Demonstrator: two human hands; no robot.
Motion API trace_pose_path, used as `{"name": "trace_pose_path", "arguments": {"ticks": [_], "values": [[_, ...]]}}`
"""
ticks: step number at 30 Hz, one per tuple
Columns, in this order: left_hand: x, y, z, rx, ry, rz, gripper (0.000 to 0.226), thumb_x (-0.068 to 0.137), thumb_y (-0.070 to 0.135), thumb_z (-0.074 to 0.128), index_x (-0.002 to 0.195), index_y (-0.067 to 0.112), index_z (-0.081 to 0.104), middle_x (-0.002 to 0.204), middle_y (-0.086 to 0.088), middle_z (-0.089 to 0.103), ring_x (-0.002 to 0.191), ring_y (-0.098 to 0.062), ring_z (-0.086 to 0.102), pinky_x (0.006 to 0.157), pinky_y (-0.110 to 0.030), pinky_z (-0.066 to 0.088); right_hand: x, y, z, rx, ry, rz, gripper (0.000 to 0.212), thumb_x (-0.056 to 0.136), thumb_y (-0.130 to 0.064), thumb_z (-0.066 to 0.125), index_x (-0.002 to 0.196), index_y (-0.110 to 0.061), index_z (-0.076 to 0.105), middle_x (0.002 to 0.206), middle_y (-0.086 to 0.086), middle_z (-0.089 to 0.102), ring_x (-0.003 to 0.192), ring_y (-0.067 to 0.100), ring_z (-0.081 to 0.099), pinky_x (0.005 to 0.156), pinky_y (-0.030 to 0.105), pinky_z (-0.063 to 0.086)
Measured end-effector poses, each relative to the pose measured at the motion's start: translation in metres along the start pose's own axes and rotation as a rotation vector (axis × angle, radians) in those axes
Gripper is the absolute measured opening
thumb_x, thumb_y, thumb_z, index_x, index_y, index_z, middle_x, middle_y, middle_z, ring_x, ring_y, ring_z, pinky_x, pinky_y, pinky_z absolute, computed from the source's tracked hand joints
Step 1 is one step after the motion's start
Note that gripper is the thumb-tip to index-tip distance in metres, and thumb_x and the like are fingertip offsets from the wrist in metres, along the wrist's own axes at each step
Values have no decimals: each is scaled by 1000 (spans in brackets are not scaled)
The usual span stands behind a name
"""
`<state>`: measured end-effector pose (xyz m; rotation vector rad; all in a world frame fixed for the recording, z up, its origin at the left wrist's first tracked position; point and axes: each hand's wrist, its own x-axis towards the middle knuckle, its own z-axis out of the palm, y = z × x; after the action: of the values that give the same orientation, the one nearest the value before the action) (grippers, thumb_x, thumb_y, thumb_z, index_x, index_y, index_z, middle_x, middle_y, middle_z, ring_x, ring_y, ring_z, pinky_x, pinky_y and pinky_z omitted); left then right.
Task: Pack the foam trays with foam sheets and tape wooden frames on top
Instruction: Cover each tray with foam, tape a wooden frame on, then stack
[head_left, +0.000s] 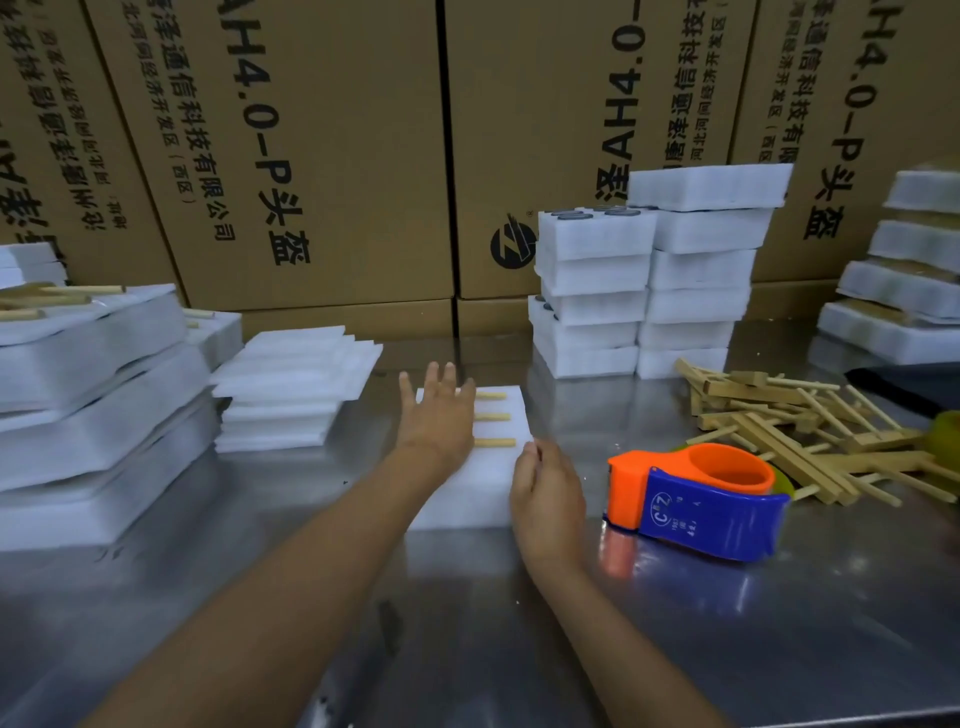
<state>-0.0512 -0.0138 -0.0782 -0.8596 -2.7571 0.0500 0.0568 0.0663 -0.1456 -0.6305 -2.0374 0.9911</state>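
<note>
Left hand (439, 415) spread on foam tray (467, 493); 3 dowels (493, 417) point right; right hand (545, 493) seemingly pinches edge.

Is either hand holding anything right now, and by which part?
Left hand lies flat, open on the foam tray, over the wooden frame. Right hand has its grip at the tray's right edge.

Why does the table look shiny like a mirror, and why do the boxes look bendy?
In the head view, the metal table reflects the light, so the orange and blue tape dispenser shows a blurry reflection beneath it. The wide-angle lens makes the cardboard boxes lean and curve near the edges. The left hand looks slightly blurred.
</note>
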Motion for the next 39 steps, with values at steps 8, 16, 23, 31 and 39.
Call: {"name": "trace_pose_path", "arguments": {"ticks": [8, 16, 23, 31, 39], "values": [[-17, 53, -26, -556, 145, 358, 53, 88, 4, 50, 141, 7, 45, 141, -15, 50, 133, -32, 44, 108, -34, 32, 13, -12, -89, -306, 153, -297, 26, 88, -18, 55, 114, -18, 63, 116, 1, 58, 111, 20, 50, 90, 38, 41], [-25, 108, -22, -685, -405, 310, 59, 91, 1, 53, 147, 12, 43, 126, -11, 65, 116, -23, 61, 91, -28, 49, 24, 42, -128, -791, 160, -14, 33, 95, -35, 42, 105, -7, 57, 80, 12, 67, 78, 33, 61, 84, 41, 40], [-23, 114, -16, -621, -276, 268, 42, 91, 2, 53, 130, 15, 60, 125, -8, 61, 115, -23, 57, 80, -23, 40, 21, 59, -122, -753, 308, -226, 29, 93, -29, 45, 85, -6, 60, 64, 13, 61, 62, 31, 55, 73, 43, 41], [-26, 115, -13, -542, -132, 276, 19, 91, 3, 54, 99, 4, 72, 103, -14, 71, 98, -28, 62, 74, -30, 47, 22, 69, -121, -755, 389, -310, 30, 93, -32, 41, 81, -10, 57, 63, 11, 56, 64, 30, 50, 70, 43, 39], [-41, 109, -14, -534, -66, 319, 17, 90, 10, 57, 99, 15, 71, 102, -3, 72, 96, -23, 63, 81, -38, 54, 12, 67, -123, -745, 400, -271, 27, 92, -30, 43, 80, -10, 56, 66, 10, 56, 67, 29, 49, 72, 43, 38]]}}
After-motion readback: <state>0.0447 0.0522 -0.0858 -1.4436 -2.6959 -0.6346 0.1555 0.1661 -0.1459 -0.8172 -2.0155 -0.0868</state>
